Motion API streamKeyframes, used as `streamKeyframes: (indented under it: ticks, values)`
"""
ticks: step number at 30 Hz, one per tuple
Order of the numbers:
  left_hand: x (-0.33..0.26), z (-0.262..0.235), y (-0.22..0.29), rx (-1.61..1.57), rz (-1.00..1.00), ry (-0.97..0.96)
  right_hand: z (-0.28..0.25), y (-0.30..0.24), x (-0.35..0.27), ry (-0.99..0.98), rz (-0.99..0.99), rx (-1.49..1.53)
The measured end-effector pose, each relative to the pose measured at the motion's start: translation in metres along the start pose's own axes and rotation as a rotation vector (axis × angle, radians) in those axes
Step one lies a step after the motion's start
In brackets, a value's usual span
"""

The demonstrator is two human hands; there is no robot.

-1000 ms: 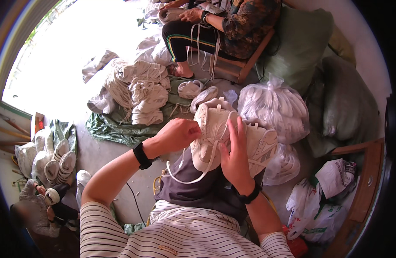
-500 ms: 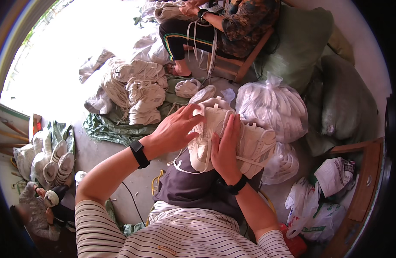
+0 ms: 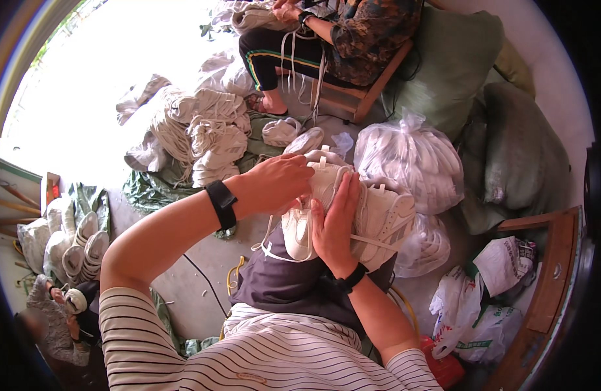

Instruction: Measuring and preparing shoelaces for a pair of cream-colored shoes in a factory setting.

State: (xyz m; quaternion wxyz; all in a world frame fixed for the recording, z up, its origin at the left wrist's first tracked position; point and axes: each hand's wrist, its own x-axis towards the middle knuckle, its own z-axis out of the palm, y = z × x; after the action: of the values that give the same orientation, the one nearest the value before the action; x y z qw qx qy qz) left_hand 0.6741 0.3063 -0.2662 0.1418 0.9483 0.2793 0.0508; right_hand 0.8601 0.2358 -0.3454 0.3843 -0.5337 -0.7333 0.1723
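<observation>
White sneaker (image 3: pixel 307 215) sat on the lap, right hand (image 3: pixel 333 221) clasped around its side, left hand (image 3: pixel 281 182) pinching at its top; lace (image 3: pixel 264 244) dangled loose, so lacing looked unfinished

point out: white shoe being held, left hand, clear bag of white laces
white shoe (image 3: pixel 299 229), head view, on its toe end.
left hand (image 3: pixel 282 180), head view, on the back of the hand.
clear bag of white laces (image 3: pixel 410 161), head view, on its bulging front.

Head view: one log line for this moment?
left hand: on white lace-up sneaker | right hand: gripping same sneaker | second white sneaker: beside it, on lap
</observation>
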Motion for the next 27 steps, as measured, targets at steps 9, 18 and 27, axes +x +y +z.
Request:
streamKeyframes:
  ticks: [9,18,27]
  values:
    - [0.012,0.011,0.006,-0.092,-0.237,-0.168,-0.003,0.005,-0.012,-0.030,-0.002,0.086]
    - [0.021,-0.006,0.021,-0.026,-0.280,-0.279,-0.012,0.004,-0.019,-0.119,-0.021,0.240]
    - [0.034,0.001,0.031,0.005,-0.360,-0.375,-0.007,-0.012,-0.025,0.008,-0.026,0.061]
